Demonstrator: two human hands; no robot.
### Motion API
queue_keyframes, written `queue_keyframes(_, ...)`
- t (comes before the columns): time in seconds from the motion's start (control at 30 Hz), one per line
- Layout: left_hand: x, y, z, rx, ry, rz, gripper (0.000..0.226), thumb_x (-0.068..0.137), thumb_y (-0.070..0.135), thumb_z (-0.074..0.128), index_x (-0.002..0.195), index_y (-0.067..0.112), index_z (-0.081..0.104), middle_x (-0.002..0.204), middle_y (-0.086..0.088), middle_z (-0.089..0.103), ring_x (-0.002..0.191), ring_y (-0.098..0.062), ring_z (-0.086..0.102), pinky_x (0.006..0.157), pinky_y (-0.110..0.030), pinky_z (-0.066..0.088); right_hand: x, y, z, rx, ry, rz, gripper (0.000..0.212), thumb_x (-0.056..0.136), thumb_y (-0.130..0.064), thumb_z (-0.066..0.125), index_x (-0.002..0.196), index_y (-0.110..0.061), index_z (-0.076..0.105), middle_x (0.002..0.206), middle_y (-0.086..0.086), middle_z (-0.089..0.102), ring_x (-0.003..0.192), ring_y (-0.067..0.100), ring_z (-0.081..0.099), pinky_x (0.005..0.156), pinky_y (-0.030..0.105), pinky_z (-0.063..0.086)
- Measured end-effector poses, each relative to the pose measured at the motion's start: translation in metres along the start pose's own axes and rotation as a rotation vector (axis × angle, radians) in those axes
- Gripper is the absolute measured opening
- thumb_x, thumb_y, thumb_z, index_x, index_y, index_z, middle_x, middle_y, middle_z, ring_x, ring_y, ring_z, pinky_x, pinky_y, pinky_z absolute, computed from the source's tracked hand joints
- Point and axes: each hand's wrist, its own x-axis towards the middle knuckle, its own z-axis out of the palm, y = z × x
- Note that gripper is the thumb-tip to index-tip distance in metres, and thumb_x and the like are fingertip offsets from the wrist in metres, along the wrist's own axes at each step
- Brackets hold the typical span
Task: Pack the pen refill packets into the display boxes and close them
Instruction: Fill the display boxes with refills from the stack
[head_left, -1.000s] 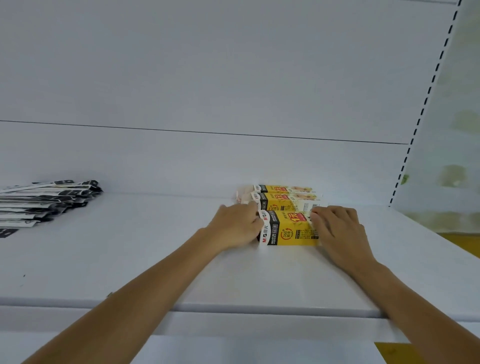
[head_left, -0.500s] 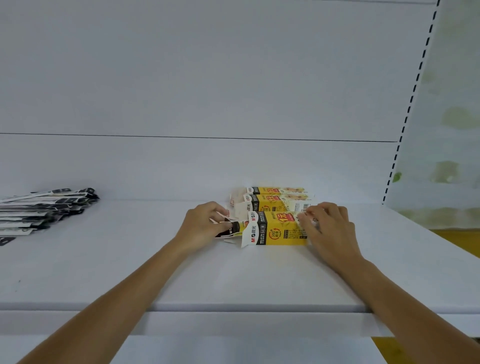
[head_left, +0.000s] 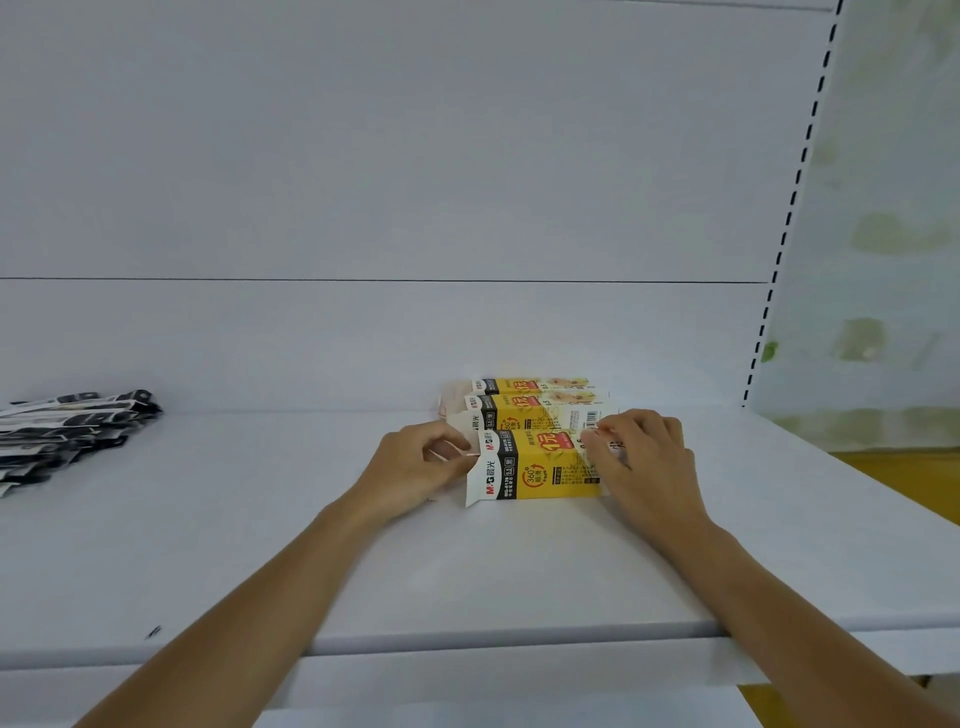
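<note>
Three yellow and black display boxes lie in a row on the white shelf (head_left: 260, 545). The nearest box (head_left: 540, 467) has its left end flap standing open. My left hand (head_left: 415, 467) pinches a white flap at that open end with curled fingers. My right hand (head_left: 639, 457) grips the box's right end, fingers curled over its top. The middle box (head_left: 530, 410) and the far box (head_left: 530, 385) sit just behind. A pile of black and white pen refill packets (head_left: 67, 431) lies at the far left of the shelf.
The shelf's front edge (head_left: 467, 644) runs across below my forearms. A white back panel (head_left: 415, 208) rises behind the boxes. At the right stands a slotted upright (head_left: 784, 234), with a pale wall beyond it.
The nearest box's left end has come open: my left hand drew back to the left and now pinches a flap there. My right hand stays on the right end.
</note>
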Motion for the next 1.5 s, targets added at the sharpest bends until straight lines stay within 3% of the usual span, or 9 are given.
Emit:
queue_keyframes(0.23, 0.002, -0.001, 0.007, 0.025, -0.114, 0.001, 0.025, 0.086, 0.015, 0.060, 0.107, 0.028, 0.060, 0.104, 0.010, 0.064, 0.101, -0.003, 0.059, 0.080, -0.013, 0.041, 0.000, -0.001, 0.000, -0.004, -0.011, -0.001, 0.031, 0.091, -0.039, 0.049, 0.112, -0.020, 0.061, 0.122, -0.004, 0.051, 0.116, 0.016, 0.035, 0.094, 0.040, 0.038)
queue_keyframes(0.4, 0.005, 0.004, 0.005, -0.276, -0.205, -0.162, 0.021, 0.083, 0.016, 0.063, 0.101, 0.026, 0.057, 0.100, 0.015, 0.066, 0.097, -0.005, 0.059, 0.072, -0.018, 0.043, -0.001, -0.001, 0.001, 0.010, 0.007, -0.007, 0.029, 0.091, -0.038, 0.050, 0.110, -0.020, 0.061, 0.121, -0.004, 0.052, 0.115, 0.015, 0.036, 0.094, 0.038, 0.037)
queue_keyframes(0.67, 0.001, -0.002, 0.012, 0.095, 0.100, 0.064, 0.010, 0.083, 0.027, 0.066, 0.082, 0.035, 0.059, 0.091, 0.012, 0.066, 0.083, -0.007, 0.060, 0.075, -0.023, 0.046, -0.001, 0.000, -0.002, -0.090, 0.020, 0.014, 0.028, 0.091, -0.039, 0.048, 0.110, -0.025, 0.062, 0.121, -0.005, 0.052, 0.115, 0.016, 0.040, 0.091, 0.040, 0.034)
queue_keyframes(0.77, 0.000, 0.000, 0.012, 0.073, -0.073, 0.029, 0.017, 0.087, 0.022, 0.061, 0.098, 0.033, 0.065, 0.098, 0.012, 0.067, 0.097, -0.004, 0.061, 0.075, -0.001, 0.036, 0.000, 0.000, -0.002, -0.048, 0.015, 0.010, 0.027, 0.091, -0.037, 0.048, 0.109, -0.022, 0.062, 0.121, -0.002, 0.053, 0.115, 0.017, 0.039, 0.091, 0.040, 0.037)
queue_keyframes(0.9, -0.003, 0.005, 0.008, -0.081, -0.173, -0.053, 0.029, 0.089, 0.015, 0.054, 0.106, 0.038, 0.059, 0.102, 0.008, 0.068, 0.105, -0.009, 0.059, 0.088, -0.019, 0.043, -0.002, -0.001, -0.002, -0.043, 0.011, 0.001, 0.026, 0.092, -0.035, 0.048, 0.108, -0.020, 0.062, 0.119, 0.000, 0.055, 0.114, 0.020, 0.039, 0.090, 0.039, 0.038)
queue_keyframes(1.1, -0.007, 0.008, 0.008, -0.009, -0.230, -0.064, 0.047, 0.067, 0.038, 0.051, 0.113, 0.043, 0.060, 0.104, 0.014, 0.063, 0.110, 0.004, 0.042, 0.088, -0.017, 0.032, -0.003, -0.004, 0.000, -0.081, 0.012, -0.002, 0.030, 0.092, -0.038, 0.042, 0.105, -0.020, 0.062, 0.115, 0.001, 0.057, 0.110, 0.021, 0.040, 0.087, 0.038, 0.039)
queue_keyframes(1.23, -0.004, 0.009, 0.002, -0.249, -0.165, -0.166, 0.027, 0.074, 0.011, 0.053, 0.097, 0.026, 0.057, 0.110, 0.000, 0.065, 0.098, -0.014, 0.058, 0.070, -0.020, 0.043, -0.003, -0.003, 0.000, -0.077, 0.003, -0.015, 0.025, 0.092, -0.033, 0.046, 0.107, -0.020, 0.061, 0.116, 0.000, 0.056, 0.111, 0.020, 0.039, 0.088, 0.037, 0.039)
queue_keyframes(1.4, -0.004, -0.003, 0.004, 0.029, -0.192, -0.028, 0.041, 0.083, 0.002, 0.049, 0.104, 0.035, 0.058, 0.098, 0.009, 0.062, 0.094, -0.001, 0.054, 0.071, -0.003, 0.037, -0.005, -0.004, 0.000, -0.060, 0.012, -0.026, 0.025, 0.092, -0.034, 0.047, 0.107, -0.021, 0.062, 0.116, -0.003, 0.057, 0.111, 0.017, 0.040, 0.087, 0.035, 0.040)
queue_keyframes(1.5, 0.001, -0.007, 0.002, 0.229, -0.054, 0.014, 0.032, 0.084, 0.005, 0.049, 0.103, 0.025, 0.065, 0.105, 0.001, 0.058, 0.108, -0.013, 0.051, 0.074, -0.016, 0.036, -0.005, -0.004, -0.001, -0.072, 0.021, -0.031, 0.024, 0.092, -0.034, 0.047, 0.106, -0.021, 0.061, 0.114, -0.003, 0.057, 0.110, 0.016, 0.040, 0.084, 0.033, 0.038)
